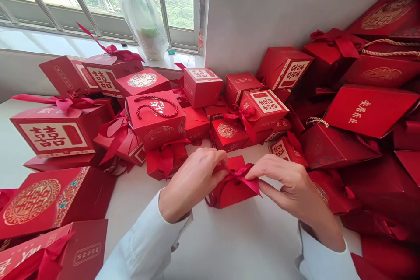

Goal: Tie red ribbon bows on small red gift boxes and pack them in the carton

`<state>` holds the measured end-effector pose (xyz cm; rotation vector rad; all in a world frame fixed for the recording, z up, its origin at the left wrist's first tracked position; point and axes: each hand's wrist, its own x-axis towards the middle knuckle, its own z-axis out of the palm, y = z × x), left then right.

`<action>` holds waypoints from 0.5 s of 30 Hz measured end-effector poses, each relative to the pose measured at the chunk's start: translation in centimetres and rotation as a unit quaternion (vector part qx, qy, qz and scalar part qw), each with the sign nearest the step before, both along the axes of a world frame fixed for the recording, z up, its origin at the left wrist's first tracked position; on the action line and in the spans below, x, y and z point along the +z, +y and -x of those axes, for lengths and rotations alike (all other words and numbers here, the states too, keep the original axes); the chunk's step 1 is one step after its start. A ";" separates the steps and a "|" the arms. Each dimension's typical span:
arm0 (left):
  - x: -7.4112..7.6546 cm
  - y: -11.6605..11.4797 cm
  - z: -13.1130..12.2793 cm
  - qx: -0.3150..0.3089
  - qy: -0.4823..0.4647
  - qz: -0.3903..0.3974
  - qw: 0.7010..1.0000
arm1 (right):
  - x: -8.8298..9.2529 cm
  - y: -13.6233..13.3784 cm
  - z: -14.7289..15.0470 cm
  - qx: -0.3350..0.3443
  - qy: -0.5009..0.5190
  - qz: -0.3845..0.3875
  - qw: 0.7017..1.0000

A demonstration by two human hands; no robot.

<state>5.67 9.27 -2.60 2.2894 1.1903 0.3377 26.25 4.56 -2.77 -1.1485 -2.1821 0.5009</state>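
Note:
A small red gift box (234, 197) rests on the white table between my hands. A crimson ribbon (241, 172) crosses its top, gathered at the middle like a bow or knot. From the left, my left hand (197, 179) pinches the ribbon at the box's far left edge; the fingertips partly hide what they hold. My right hand (285, 179) has thumb and index finger closed on the ribbon's right part, whose pointed end hangs below the fingers. The knot itself lies partly behind the fingers.
Many red gift boxes surround the spot, including a rope-handled box (155, 118) behind and a large patterned box (42, 201) at left. More are stacked at right, with a tilted box (370, 109) among them. A bagged bottle (144, 22) stands on the windowsill (183, 59).

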 end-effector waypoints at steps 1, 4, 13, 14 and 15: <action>0.0 -0.1 -0.1 -0.008 -0.002 -0.006 1.000 | 0.0 0.0 -0.1 -0.007 0.003 0.002 1.000; 0.0 -0.2 -0.5 -0.018 -0.002 -0.001 1.000 | 0.2 -0.2 0.0 -0.006 0.000 0.012 1.000; -0.5 -0.6 -0.1 -0.032 0.032 -0.010 0.999 | 1.8 -1.7 0.0 0.142 -0.090 0.161 0.973; -0.5 -0.6 -0.1 -0.034 0.034 -0.011 0.999 | 1.7 -1.7 -0.3 0.127 -0.083 0.160 0.975; -0.5 -0.6 0.0 -0.035 0.035 -0.013 0.999 | 1.6 -1.5 -0.7 0.098 -0.074 0.152 0.981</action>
